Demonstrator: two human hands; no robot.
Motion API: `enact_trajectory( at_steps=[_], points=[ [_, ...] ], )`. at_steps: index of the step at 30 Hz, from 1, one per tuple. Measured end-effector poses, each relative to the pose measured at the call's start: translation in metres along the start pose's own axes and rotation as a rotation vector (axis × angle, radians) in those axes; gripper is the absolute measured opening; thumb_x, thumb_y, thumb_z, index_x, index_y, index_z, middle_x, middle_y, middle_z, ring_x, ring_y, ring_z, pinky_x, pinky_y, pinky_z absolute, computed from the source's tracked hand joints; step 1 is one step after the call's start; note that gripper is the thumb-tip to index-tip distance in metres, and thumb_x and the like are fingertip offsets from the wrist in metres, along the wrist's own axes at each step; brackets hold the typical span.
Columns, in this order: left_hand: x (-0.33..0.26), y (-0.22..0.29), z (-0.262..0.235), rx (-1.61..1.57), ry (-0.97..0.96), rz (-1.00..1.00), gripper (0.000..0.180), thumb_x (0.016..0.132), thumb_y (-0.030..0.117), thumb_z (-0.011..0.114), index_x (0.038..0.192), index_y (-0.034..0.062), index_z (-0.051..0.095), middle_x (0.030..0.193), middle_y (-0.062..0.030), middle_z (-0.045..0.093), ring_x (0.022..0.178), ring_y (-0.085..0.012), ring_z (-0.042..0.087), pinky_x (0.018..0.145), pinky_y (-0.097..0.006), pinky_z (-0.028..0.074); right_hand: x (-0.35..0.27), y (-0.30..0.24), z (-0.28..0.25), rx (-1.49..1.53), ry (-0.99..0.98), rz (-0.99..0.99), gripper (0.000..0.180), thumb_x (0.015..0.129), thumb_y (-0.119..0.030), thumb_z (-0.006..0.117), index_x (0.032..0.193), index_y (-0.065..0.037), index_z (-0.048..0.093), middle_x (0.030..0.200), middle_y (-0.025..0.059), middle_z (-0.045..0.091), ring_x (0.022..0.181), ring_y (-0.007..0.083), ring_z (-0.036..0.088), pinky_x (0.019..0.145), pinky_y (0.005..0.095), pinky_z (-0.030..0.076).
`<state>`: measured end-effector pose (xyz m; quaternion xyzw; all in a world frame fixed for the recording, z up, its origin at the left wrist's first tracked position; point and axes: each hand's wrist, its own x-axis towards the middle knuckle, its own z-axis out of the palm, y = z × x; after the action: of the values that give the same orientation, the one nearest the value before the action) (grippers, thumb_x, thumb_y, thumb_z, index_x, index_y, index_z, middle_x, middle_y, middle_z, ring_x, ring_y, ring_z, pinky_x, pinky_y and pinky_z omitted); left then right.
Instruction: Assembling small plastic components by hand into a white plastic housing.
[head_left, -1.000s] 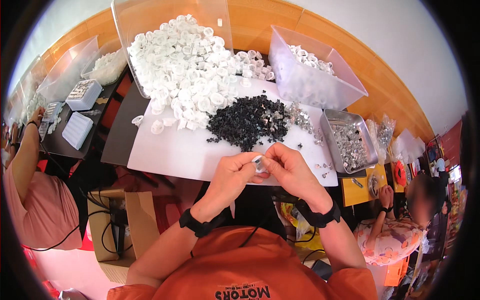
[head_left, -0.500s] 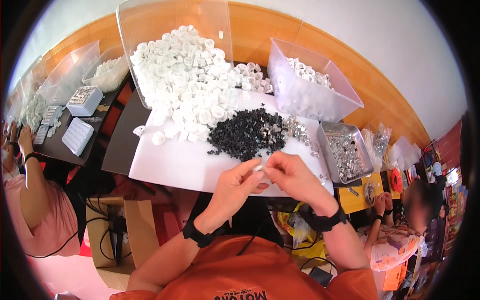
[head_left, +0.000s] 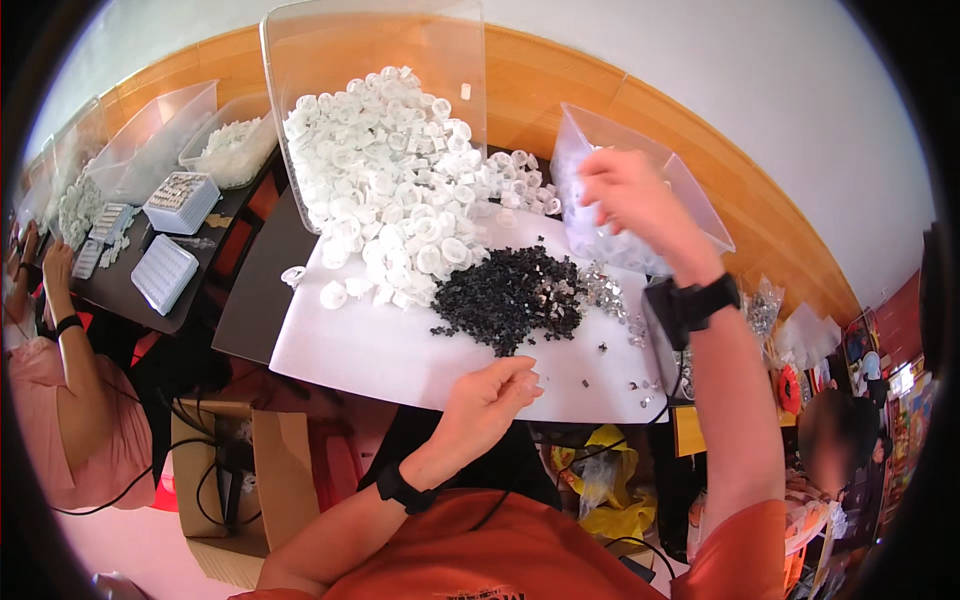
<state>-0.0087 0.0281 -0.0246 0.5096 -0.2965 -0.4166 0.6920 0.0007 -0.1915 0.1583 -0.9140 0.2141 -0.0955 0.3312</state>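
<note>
My left hand point(head_left: 489, 398) rests over the front edge of the white work surface point(head_left: 360, 348), its fingers curled closed; whatever may be in them is hidden. Raised over the translucent bin point(head_left: 690, 195) at the back right is my right hand point(head_left: 632, 192), fingers loosely bent and apart, with nothing visible in them. A heap of small black plastic parts point(head_left: 500, 295) lies just beyond my left hand. Beside it are small shiny metal pieces point(head_left: 605, 290). Behind spreads a big pile of white round plastic parts point(head_left: 385, 180), spilling from a large clear bin point(head_left: 375, 40).
My right forearm mostly covers the metal tray point(head_left: 662, 325). At the left, a dark table point(head_left: 205, 265) carries white trays point(head_left: 165, 272) and clear bins point(head_left: 150, 150), where a person in pink point(head_left: 85, 430) works. An open cardboard box point(head_left: 280, 470) stands below. Another person point(head_left: 805, 510) sits at the right.
My hands were together at the front edge, holding a small white part. My right hand has moved away, up and right to the translucent bin; the white part no longer shows.
</note>
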Motion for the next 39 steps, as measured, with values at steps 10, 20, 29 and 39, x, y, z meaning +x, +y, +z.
enact_trajectory(
  at_steps=[10, 20, 29, 39],
  points=[
    [-0.001, 0.004, 0.001, 0.085, -0.032, 0.008, 0.029, 0.095, 0.011, 0.049, 0.119, -0.0047, 0.052, 0.106, -0.0116, 0.061, 0.097, -0.0167, 0.062, 0.083, -0.027, 0.049, 0.063, 0.023, 0.131, -0.575, -0.088, -0.332, 0.020, 0.081, -0.008, 0.048, 0.093, 0.002, 0.061, 0.096, 0.0244, 0.061, 0.079, 0.0405, 0.061, 0.071, 0.0490, 0.049],
    [-0.002, 0.004, 0.002, 0.215, -0.043, 0.057, 0.026, 0.095, 0.010, 0.050, 0.116, -0.0056, 0.054, 0.105, -0.0118, 0.062, 0.095, -0.0172, 0.064, 0.080, -0.026, 0.050, 0.063, 0.026, 0.124, -0.567, 0.137, -0.310, 0.018, 0.082, -0.013, 0.050, 0.077, 0.000, 0.062, 0.079, 0.0186, 0.063, 0.079, 0.0383, 0.061, 0.069, 0.0479, 0.048],
    [-0.007, 0.010, 0.002, 0.304, -0.040, 0.106, 0.030, 0.096, 0.012, 0.050, 0.121, -0.0037, 0.050, 0.106, -0.0121, 0.061, 0.096, -0.0181, 0.064, 0.080, -0.027, 0.050, -0.014, 0.016, 0.088, -0.500, 0.133, -0.413, 0.019, 0.087, -0.016, 0.050, 0.080, -0.001, 0.058, 0.083, 0.0161, 0.061, 0.079, 0.0369, 0.058, 0.066, 0.0454, 0.045],
    [0.015, 0.044, -0.002, -0.357, 0.038, -0.129, 0.043, 0.098, 0.035, 0.045, 0.124, 0.0005, 0.048, 0.092, -0.0099, 0.059, 0.070, -0.0132, 0.059, 0.063, -0.026, 0.051, -0.107, 0.021, 0.078, -0.482, 0.086, -0.540, 0.013, 0.077, -0.007, 0.058, 0.089, -0.005, 0.055, 0.075, 0.0054, 0.049, 0.064, 0.0247, 0.058, 0.049, 0.0345, 0.046]
  ],
)
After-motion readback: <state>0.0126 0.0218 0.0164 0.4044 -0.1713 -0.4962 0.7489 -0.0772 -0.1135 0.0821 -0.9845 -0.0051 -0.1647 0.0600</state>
